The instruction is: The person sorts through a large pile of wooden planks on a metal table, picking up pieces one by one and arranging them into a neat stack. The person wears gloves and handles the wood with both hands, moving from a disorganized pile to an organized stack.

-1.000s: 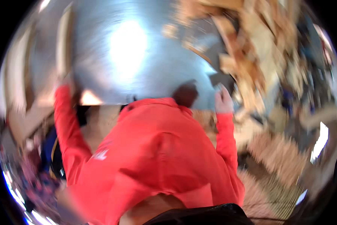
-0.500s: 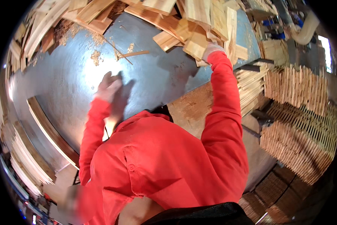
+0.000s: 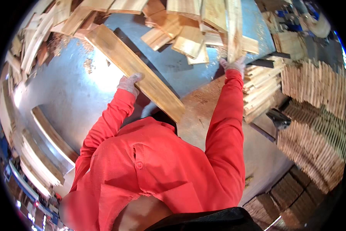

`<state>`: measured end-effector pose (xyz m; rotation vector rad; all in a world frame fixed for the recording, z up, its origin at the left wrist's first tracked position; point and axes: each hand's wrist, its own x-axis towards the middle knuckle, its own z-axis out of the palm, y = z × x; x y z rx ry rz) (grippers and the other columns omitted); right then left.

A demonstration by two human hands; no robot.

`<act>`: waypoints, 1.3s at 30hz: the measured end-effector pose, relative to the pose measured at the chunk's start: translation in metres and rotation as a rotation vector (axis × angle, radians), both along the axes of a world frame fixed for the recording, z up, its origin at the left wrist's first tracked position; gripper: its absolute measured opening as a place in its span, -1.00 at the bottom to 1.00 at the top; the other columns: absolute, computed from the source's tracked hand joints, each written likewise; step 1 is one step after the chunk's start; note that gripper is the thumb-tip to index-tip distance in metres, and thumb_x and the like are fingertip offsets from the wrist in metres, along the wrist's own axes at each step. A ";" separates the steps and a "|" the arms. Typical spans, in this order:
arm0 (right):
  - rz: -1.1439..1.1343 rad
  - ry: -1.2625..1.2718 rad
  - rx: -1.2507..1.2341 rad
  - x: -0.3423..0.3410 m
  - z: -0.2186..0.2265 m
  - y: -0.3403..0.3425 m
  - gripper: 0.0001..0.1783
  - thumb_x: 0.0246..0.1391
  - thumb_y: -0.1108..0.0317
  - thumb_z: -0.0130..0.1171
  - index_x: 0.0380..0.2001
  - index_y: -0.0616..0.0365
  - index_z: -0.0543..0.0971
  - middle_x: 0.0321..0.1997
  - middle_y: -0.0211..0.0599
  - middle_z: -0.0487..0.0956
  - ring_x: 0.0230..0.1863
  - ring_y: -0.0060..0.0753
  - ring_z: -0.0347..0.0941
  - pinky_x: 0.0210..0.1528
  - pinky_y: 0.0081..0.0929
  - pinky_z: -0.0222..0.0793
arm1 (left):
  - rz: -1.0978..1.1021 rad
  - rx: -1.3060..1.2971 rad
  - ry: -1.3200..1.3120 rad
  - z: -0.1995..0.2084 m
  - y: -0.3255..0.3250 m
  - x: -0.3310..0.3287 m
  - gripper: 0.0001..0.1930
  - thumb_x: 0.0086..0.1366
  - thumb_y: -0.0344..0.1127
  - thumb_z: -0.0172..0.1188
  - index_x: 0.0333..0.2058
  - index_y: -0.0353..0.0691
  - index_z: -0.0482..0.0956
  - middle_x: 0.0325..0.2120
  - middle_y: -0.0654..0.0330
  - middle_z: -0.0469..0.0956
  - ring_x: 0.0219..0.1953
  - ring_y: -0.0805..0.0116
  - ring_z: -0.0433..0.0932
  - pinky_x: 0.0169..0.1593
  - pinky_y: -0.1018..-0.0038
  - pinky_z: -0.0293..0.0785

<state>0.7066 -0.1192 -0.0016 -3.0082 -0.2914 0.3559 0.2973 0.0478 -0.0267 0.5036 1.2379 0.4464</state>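
My left hand [image 3: 129, 84], in a pale glove, is closed on the near-left edge of a long wooden board [image 3: 148, 79]. That board slants across the metal table [image 3: 65, 88], its near end close to my chest. On the right, my gloved right hand [image 3: 233, 65] grips the near end of a narrow pale plank [image 3: 234, 29] that points away from me, thumb on one side and fingers on the other. Several loose boards [image 3: 188, 40] lie in a jumbled heap just left of that plank.
More boards and wood shavings [image 3: 57, 48] cover the far-left of the table. Board stacks stand at the near left [image 3: 40, 161] and beside my right arm [image 3: 261, 88]. Tall piles of slats [image 3: 313, 142] rise farther right. A black metal bar [image 3: 261, 62] juts from the table's right edge.
My left hand, free before, now holds a long board that lies across the table. My right hand has shifted slightly right and nearer, from the heap onto the narrow plank.
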 end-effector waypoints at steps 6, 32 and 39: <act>0.075 -0.139 0.587 -0.057 0.015 -0.046 -0.07 -0.26 0.19 0.40 0.23 0.27 0.29 0.17 0.15 0.41 0.15 0.00 0.39 0.19 -0.26 0.30 | 0.243 0.222 -0.054 0.054 -0.025 -0.050 -0.66 0.11 -0.43 0.27 -0.11 -0.24 0.48 -0.36 0.20 0.60 -0.31 0.31 0.59 -0.40 0.46 0.49; 1.933 -0.471 0.055 -0.278 0.173 0.429 0.06 -0.11 -0.32 0.20 0.36 0.02 0.13 0.40 -0.04 0.19 0.43 -0.08 0.06 0.40 -0.11 -0.05 | 0.823 0.376 0.026 0.077 -0.024 -0.186 -0.64 0.11 -0.42 0.19 -0.09 -0.39 0.46 -0.37 0.16 0.56 -0.38 0.32 0.57 -0.33 0.47 0.52; 2.029 -0.031 0.531 -0.357 0.196 0.359 -0.56 0.04 -0.03 -0.01 -0.64 0.05 0.60 -0.54 -0.08 0.57 -0.49 0.07 0.49 -0.39 -0.06 0.40 | 0.854 0.257 -0.337 0.055 0.009 -0.181 -0.59 0.07 -0.43 0.08 -0.05 -0.33 0.45 -0.22 0.14 0.53 -0.15 0.21 0.54 0.00 0.25 0.51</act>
